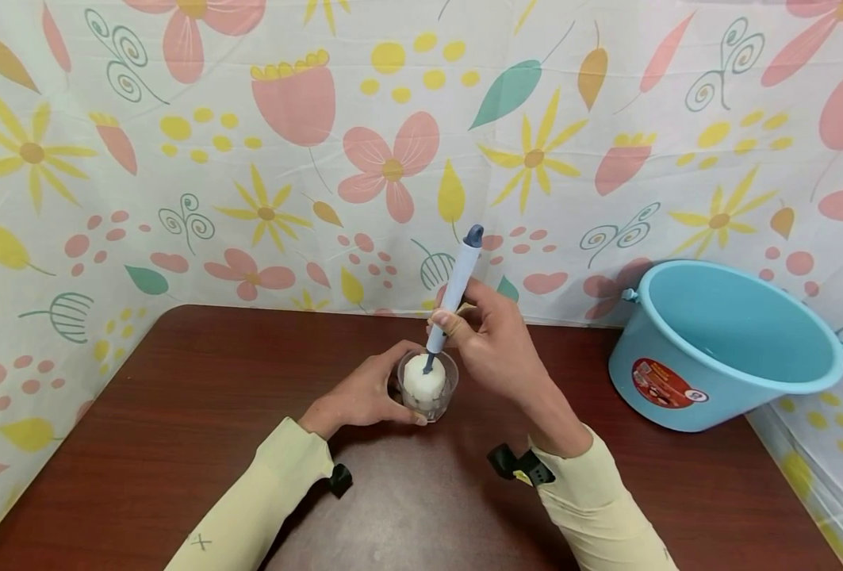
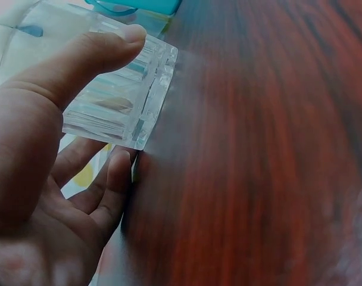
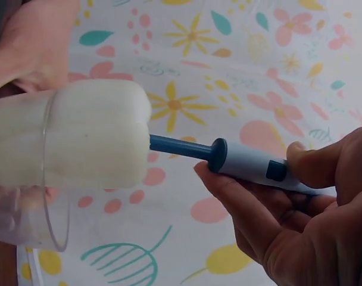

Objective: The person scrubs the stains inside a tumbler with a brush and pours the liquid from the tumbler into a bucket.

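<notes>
A cup brush (image 1: pixel 457 285) with a pale blue handle, dark hooked end and white sponge head (image 3: pixel 103 137) stands tilted in a clear cup (image 1: pixel 435 411). My right hand (image 1: pixel 500 341) grips its handle, thumb on one side and fingers on the other. In the right wrist view, part of the sponge sticks out past the cup's rim and the rest sits inside. My left hand (image 1: pixel 371 388) holds the cup from the left, the thumb across its near side. The left wrist view shows the cup's thick ridged base (image 2: pixel 157 95) close to the tabletop.
A light blue bucket (image 1: pixel 742 396) with a red label stands at the right of the dark wooden table (image 1: pixel 200 396). Behind the table hangs a white cloth (image 1: pixel 407 238) with flowers and leaves printed on it.
</notes>
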`<control>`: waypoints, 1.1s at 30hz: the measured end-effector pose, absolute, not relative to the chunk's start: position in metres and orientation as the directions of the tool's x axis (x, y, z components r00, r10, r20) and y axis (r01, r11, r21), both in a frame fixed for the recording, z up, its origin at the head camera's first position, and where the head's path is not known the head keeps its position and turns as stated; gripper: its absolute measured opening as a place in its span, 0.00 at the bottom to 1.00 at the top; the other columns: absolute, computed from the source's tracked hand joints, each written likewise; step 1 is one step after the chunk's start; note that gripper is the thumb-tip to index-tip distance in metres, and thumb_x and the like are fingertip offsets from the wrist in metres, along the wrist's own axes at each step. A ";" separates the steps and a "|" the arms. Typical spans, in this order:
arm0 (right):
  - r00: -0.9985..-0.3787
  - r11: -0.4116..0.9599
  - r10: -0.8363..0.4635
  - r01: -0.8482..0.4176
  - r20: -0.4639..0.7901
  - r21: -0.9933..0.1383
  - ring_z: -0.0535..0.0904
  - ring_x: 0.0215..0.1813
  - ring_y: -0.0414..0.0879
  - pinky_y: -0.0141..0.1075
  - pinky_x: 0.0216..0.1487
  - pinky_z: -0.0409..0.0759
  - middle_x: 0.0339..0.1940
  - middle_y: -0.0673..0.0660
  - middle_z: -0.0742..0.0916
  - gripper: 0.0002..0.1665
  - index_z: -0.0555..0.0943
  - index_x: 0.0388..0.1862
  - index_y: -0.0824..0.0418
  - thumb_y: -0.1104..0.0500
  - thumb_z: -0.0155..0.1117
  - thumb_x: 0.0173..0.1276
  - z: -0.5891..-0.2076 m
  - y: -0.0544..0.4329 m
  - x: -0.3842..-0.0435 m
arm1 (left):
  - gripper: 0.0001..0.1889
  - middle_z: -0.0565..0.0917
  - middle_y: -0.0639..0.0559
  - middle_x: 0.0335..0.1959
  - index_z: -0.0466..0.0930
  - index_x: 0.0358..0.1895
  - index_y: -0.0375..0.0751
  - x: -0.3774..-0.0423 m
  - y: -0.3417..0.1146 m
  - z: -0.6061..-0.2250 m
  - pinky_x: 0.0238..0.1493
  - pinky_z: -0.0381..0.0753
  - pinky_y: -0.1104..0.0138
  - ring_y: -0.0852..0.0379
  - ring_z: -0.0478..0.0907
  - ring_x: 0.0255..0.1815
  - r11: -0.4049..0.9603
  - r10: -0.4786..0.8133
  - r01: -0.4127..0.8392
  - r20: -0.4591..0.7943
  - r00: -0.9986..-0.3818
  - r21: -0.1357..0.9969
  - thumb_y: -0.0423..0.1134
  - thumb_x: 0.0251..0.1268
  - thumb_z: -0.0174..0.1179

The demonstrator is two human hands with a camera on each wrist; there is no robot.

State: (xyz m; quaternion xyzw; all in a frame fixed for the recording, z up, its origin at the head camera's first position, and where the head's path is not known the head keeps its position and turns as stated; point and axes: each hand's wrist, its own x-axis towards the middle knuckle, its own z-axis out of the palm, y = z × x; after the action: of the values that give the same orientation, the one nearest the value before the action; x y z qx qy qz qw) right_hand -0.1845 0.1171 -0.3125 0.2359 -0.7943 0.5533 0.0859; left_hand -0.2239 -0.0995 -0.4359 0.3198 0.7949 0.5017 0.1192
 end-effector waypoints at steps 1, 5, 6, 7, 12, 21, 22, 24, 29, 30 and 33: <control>-0.871 0.260 -0.284 -0.472 0.401 -0.842 0.90 0.40 0.52 0.39 0.42 0.88 0.41 0.63 0.88 0.06 0.80 0.50 0.66 0.68 0.65 0.78 -0.313 0.117 -0.185 | 0.46 0.83 0.58 0.57 0.69 0.71 0.56 -0.225 -0.100 -0.438 0.55 0.82 0.61 0.60 0.82 0.55 0.293 0.630 0.392 0.132 -0.765 0.872 0.36 0.48 0.87; -0.860 0.205 -0.301 -0.480 0.412 -0.853 0.90 0.42 0.54 0.41 0.46 0.89 0.40 0.63 0.89 0.04 0.80 0.48 0.67 0.69 0.64 0.78 -0.315 0.116 -0.188 | 0.47 0.83 0.62 0.57 0.68 0.70 0.63 -0.236 -0.100 -0.457 0.56 0.82 0.61 0.63 0.82 0.55 0.309 0.622 0.390 0.126 -0.773 0.868 0.40 0.47 0.88; -0.859 0.192 -0.301 -0.480 0.414 -0.856 0.90 0.42 0.55 0.41 0.47 0.89 0.40 0.63 0.89 0.04 0.80 0.48 0.67 0.69 0.64 0.78 -0.315 0.116 -0.189 | 0.47 0.83 0.62 0.57 0.68 0.69 0.63 -0.238 -0.100 -0.462 0.56 0.82 0.61 0.62 0.82 0.55 0.312 0.619 0.387 0.124 -0.776 0.868 0.40 0.47 0.88; -0.859 0.177 -0.302 -0.477 0.413 -0.861 0.90 0.43 0.57 0.41 0.48 0.89 0.40 0.64 0.89 0.04 0.80 0.48 0.67 0.69 0.64 0.78 -0.316 0.116 -0.189 | 0.47 0.83 0.61 0.57 0.69 0.69 0.62 -0.238 -0.099 -0.462 0.56 0.82 0.60 0.62 0.82 0.54 0.314 0.615 0.381 0.120 -0.779 0.870 0.38 0.47 0.88; -0.866 0.097 -0.297 -0.446 0.402 -0.890 0.89 0.46 0.63 0.44 0.50 0.89 0.42 0.67 0.89 0.05 0.79 0.49 0.70 0.69 0.62 0.79 -0.319 0.114 -0.194 | 0.49 0.83 0.58 0.56 0.69 0.72 0.57 -0.236 -0.099 -0.460 0.57 0.81 0.58 0.59 0.82 0.54 0.321 0.601 0.373 0.117 -0.790 0.870 0.35 0.46 0.88; -0.848 0.006 -0.290 -0.465 0.443 -0.885 0.87 0.46 0.66 0.48 0.52 0.89 0.39 0.70 0.87 0.04 0.77 0.48 0.71 0.70 0.60 0.80 -0.329 0.114 -0.204 | 0.49 0.83 0.65 0.55 0.68 0.71 0.65 -0.236 -0.101 -0.460 0.60 0.79 0.61 0.64 0.81 0.54 0.356 0.603 0.400 0.119 -0.789 0.844 0.45 0.45 0.89; -0.846 -0.004 -0.285 -0.468 0.450 -0.883 0.87 0.46 0.66 0.48 0.52 0.89 0.39 0.71 0.86 0.04 0.77 0.48 0.71 0.70 0.60 0.80 -0.330 0.114 -0.205 | 0.49 0.83 0.65 0.55 0.68 0.72 0.65 -0.236 -0.101 -0.460 0.60 0.79 0.61 0.65 0.81 0.55 0.363 0.601 0.400 0.117 -0.791 0.842 0.46 0.45 0.89; -0.844 -0.025 -0.270 -0.475 0.464 -0.879 0.86 0.46 0.67 0.48 0.52 0.89 0.39 0.72 0.85 0.03 0.77 0.48 0.72 0.71 0.60 0.80 -0.331 0.113 -0.206 | 0.50 0.83 0.65 0.56 0.67 0.73 0.63 -0.235 -0.101 -0.459 0.61 0.79 0.61 0.65 0.81 0.55 0.367 0.600 0.397 0.112 -0.792 0.841 0.46 0.45 0.89; -0.827 -0.029 -0.236 -0.519 0.511 -0.854 0.86 0.45 0.71 0.47 0.51 0.89 0.41 0.70 0.85 0.03 0.79 0.48 0.70 0.72 0.62 0.78 -0.335 0.112 -0.209 | 0.53 0.82 0.64 0.58 0.64 0.76 0.59 -0.235 -0.101 -0.459 0.64 0.78 0.61 0.65 0.80 0.58 0.375 0.598 0.397 0.109 -0.794 0.838 0.46 0.46 0.88; -0.821 -0.018 -0.233 -0.532 0.521 -0.847 0.86 0.45 0.71 0.47 0.51 0.89 0.41 0.69 0.85 0.04 0.79 0.48 0.70 0.71 0.62 0.78 -0.335 0.112 -0.210 | 0.53 0.82 0.64 0.58 0.64 0.77 0.59 -0.235 -0.101 -0.459 0.65 0.77 0.61 0.65 0.80 0.58 0.378 0.598 0.398 0.108 -0.794 0.836 0.46 0.46 0.88; -0.804 0.013 -0.229 -0.566 0.549 -0.824 0.87 0.44 0.69 0.45 0.50 0.89 0.41 0.67 0.86 0.05 0.80 0.49 0.69 0.71 0.63 0.78 -0.337 0.113 -0.211 | 0.53 0.82 0.65 0.59 0.65 0.77 0.58 -0.235 -0.101 -0.459 0.64 0.78 0.61 0.65 0.80 0.58 0.387 0.601 0.404 0.105 -0.793 0.829 0.47 0.46 0.88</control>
State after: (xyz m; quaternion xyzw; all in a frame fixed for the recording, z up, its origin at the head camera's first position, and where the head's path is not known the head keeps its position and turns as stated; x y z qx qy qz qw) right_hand -0.2115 0.1128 -0.3370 0.2842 -0.6995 0.6424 0.1314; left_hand -0.2351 -0.1007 -0.4586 0.3040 0.8260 0.4625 0.1064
